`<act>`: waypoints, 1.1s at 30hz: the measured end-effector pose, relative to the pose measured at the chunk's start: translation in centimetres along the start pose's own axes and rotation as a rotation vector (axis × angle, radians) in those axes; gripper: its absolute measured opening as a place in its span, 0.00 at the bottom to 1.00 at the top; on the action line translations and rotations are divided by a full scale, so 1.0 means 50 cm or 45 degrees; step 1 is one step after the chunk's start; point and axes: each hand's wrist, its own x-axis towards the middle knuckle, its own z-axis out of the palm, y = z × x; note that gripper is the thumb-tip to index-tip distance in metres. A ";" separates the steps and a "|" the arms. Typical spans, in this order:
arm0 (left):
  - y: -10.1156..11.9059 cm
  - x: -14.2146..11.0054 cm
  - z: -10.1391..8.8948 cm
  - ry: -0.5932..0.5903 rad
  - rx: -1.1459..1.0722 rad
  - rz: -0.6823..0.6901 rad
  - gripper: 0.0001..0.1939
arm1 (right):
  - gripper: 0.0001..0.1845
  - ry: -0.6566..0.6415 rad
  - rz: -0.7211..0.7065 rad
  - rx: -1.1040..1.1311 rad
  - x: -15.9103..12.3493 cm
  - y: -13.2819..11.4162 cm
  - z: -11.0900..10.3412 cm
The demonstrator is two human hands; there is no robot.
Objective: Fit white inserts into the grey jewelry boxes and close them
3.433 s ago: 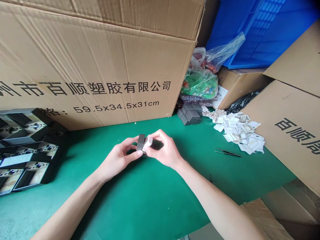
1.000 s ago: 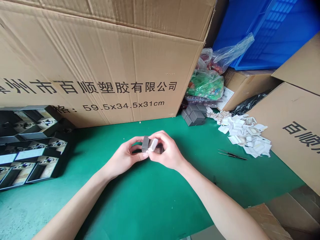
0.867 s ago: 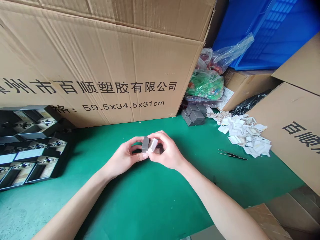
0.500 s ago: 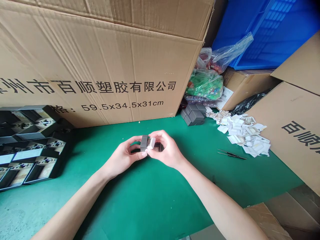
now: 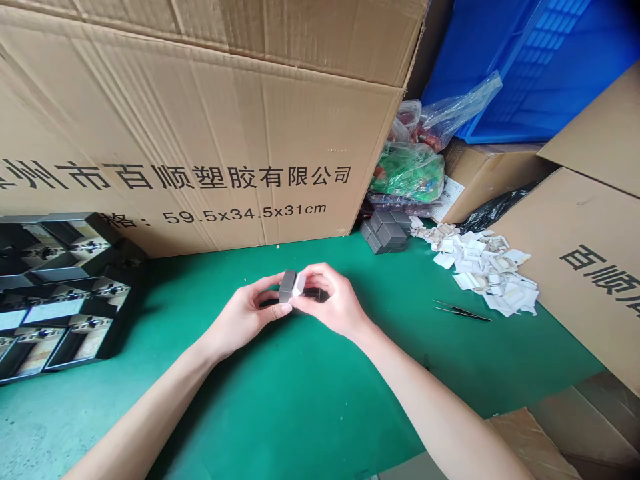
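A small dark grey box (image 5: pixel 287 287) sits between my hands, above the green mat. My left hand (image 5: pixel 244 315) curls around its left and lower side, with the thumb lying in front. My right hand (image 5: pixel 331 301) pinches a white paper piece (image 5: pixel 299 285) against the box's right side. The fingers of my right hand hide most of that paper. A darker part of the box shows behind the fingers, and its shape is hard to make out.
A black compartment tray (image 5: pixel 65 287) holding printed inserts stands at left. A stack of grey boxes (image 5: pixel 385 232), white paper scraps (image 5: pixel 480 270) and tweezers (image 5: pixel 463 311) lie on the green mat (image 5: pixel 300 400) at right. Cardboard cartons (image 5: pixel 200 127) and a blue plastic crate (image 5: pixel 540 67) stand behind.
The white paper piece shows less than before, now mostly covered by my right fingers and pressed closer to the grey box. My hands have shifted slightly left.
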 end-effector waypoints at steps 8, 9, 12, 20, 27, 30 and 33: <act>-0.012 0.003 -0.004 0.018 -0.028 -0.006 0.37 | 0.09 0.036 -0.138 -0.167 0.001 -0.002 -0.003; -0.011 0.003 -0.003 0.013 -0.038 0.005 0.35 | 0.08 0.029 -0.151 -0.172 0.002 -0.001 -0.004; -0.003 0.002 -0.001 -0.016 -0.033 0.036 0.28 | 0.08 0.025 -0.186 -0.224 0.002 0.001 -0.005; 0.006 0.000 -0.004 -0.101 0.023 0.055 0.24 | 0.07 0.137 -0.375 -0.610 -0.001 -0.002 -0.001; 0.002 -0.003 -0.006 -0.118 0.056 0.047 0.25 | 0.09 0.162 -0.459 -0.658 -0.004 -0.004 0.004; 0.002 -0.002 -0.005 -0.121 0.044 0.050 0.24 | 0.09 0.145 -0.474 -0.658 -0.004 -0.003 0.002; 0.003 -0.001 -0.005 -0.114 0.058 0.065 0.22 | 0.10 0.120 -0.493 -0.672 -0.003 -0.004 -0.002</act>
